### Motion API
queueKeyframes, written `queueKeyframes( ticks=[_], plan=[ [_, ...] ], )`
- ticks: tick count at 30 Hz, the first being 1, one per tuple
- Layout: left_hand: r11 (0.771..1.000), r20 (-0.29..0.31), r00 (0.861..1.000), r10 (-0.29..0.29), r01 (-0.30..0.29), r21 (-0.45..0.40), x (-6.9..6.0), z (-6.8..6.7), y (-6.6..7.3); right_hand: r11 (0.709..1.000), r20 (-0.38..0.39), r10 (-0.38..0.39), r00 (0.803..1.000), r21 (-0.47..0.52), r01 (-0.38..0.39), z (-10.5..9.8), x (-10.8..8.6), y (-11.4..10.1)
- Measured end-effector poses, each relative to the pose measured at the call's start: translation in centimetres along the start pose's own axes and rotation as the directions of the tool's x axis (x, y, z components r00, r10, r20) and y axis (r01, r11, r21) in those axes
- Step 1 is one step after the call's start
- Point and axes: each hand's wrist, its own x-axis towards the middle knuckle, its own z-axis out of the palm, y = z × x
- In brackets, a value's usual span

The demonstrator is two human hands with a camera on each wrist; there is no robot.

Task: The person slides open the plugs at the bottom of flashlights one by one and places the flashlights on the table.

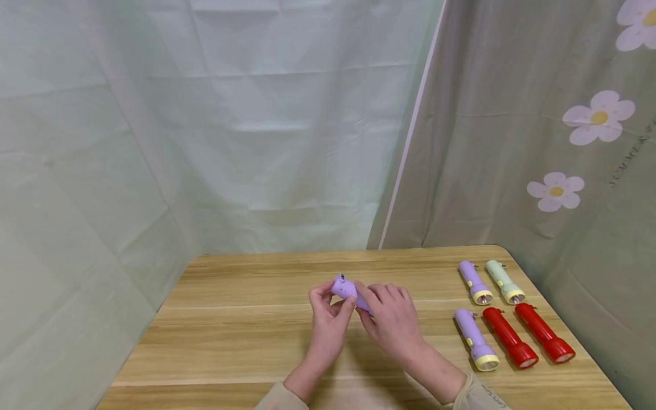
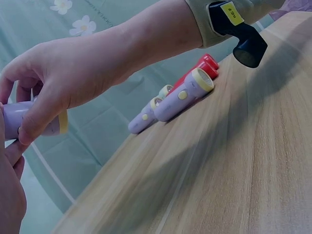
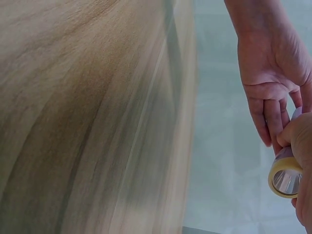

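Note:
A purple flashlight is held above the table between both hands. My left hand pinches it near its tail end, where a small piece with a dark spot sticks up. The right hand grips the body towards the head, covering much of it in the head view. Facing the camera in the right wrist view are the flashlight's pale yellow rim and its reflector. Its purple body shows between the fingers in the left wrist view.
On the right of the wooden table lie two more purple flashlights, a pale green flashlight and two red flashlights, in two rows. Hanging curtains stand behind the table and at its sides.

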Motion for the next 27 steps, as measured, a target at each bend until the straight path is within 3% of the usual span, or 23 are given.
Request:
queueKeyframes(
  ticks=[11,27],
  plan=[
    [0.999,0.019,0.999,0.04,-0.039,-0.025,-0.27,0.0,-0.04,1.0,-0.034,-0.024,0.999,0.012,0.024,-0.11,0.19,-0.06],
    [0.999,0.012,0.999,0.038,-0.037,-0.016,-0.33,0.02,-0.29,0.999,-0.043,-0.028,0.999,0.027,0.029,0.01,-0.07,0.05]
  ],
)
